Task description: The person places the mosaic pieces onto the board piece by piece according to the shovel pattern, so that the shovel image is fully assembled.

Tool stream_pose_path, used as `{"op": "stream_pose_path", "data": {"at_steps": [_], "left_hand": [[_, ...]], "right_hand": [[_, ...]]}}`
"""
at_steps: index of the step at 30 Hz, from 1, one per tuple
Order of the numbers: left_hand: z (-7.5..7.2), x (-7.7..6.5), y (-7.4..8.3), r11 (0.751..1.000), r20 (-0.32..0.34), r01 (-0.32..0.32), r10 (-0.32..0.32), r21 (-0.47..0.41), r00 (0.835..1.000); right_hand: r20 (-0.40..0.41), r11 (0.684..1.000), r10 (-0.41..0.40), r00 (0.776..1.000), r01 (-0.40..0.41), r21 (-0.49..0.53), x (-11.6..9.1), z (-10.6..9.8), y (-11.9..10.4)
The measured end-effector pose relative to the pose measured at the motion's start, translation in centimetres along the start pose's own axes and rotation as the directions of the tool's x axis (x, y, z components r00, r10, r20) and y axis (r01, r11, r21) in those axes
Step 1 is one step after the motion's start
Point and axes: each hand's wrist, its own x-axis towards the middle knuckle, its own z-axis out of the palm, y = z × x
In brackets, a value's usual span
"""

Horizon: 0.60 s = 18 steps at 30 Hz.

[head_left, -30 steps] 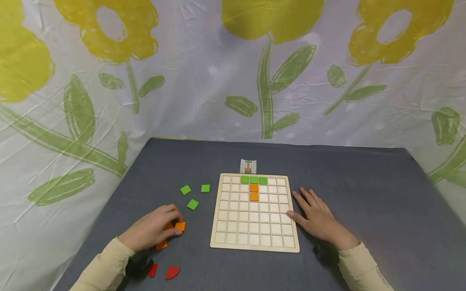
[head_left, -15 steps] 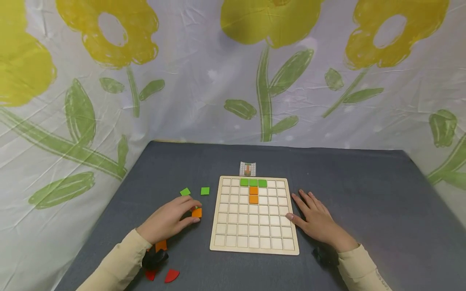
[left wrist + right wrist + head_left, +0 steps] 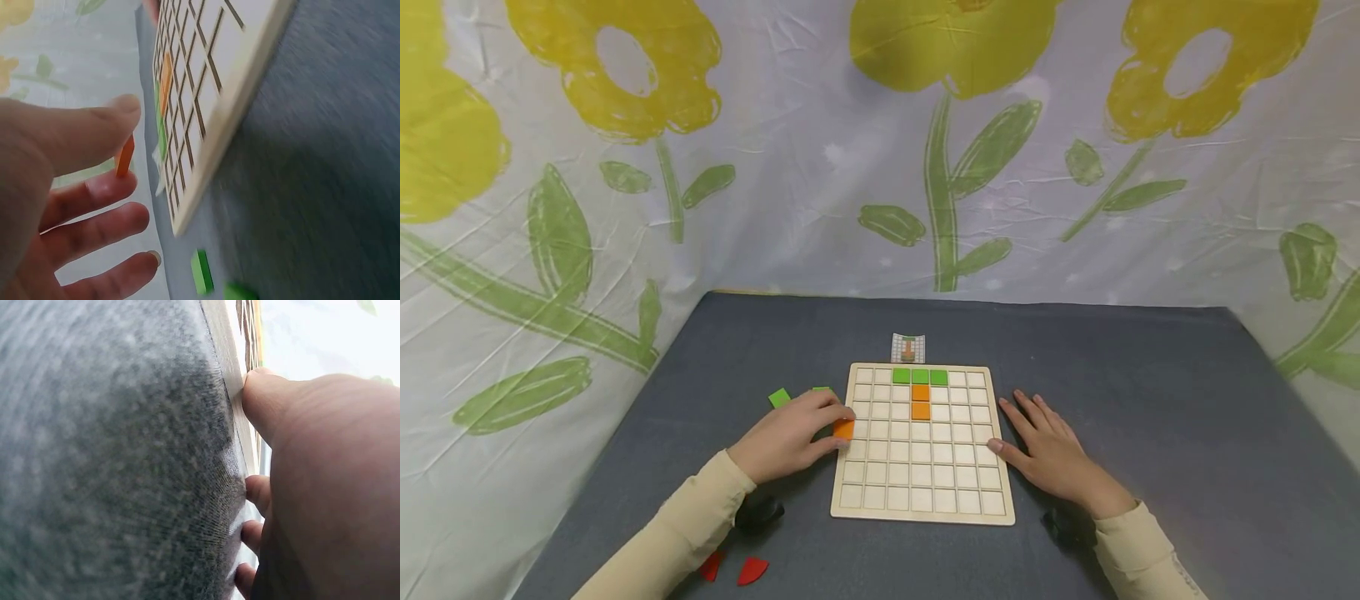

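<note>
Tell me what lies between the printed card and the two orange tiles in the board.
The board's far rim and the middle green tile, as the head view shows.

Thumb touching board, fingers apart, cloth (grey)

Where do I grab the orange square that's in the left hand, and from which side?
I'd pinch the orange square by its near and far edges, coming from the left. It's thin with straight sides, so a pinch should suit. That leaves its right edge, toward the board, free. The left hand seems to hold it that way.
</note>
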Motion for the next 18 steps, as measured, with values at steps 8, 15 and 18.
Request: {"op": "stream_pose_path", "data": {"at_steps": [8,15,18], "left_hand": [[0.9,2.8,1.4,0.998,0.027,-0.068,0.069,-0.015,0.997],[1.9,4.5,2.5,0.997,0.032,-0.078,0.077,0.020,0.996],[2.3,5.2,3.0,0.997,0.038,-0.079,0.078,0.016,0.996]], "right_hand": [[-0.007,1.000,0.008,1.000,-0.008,0.004,0.2,0.1,0.1],[0.005,1.000,0.008,1.000,-0.008,0.007,0.3,0.2,0.4],[0.011,1.000,0.013,1.000,-0.013,-0.006,0.1,0.2,0.4]]}}
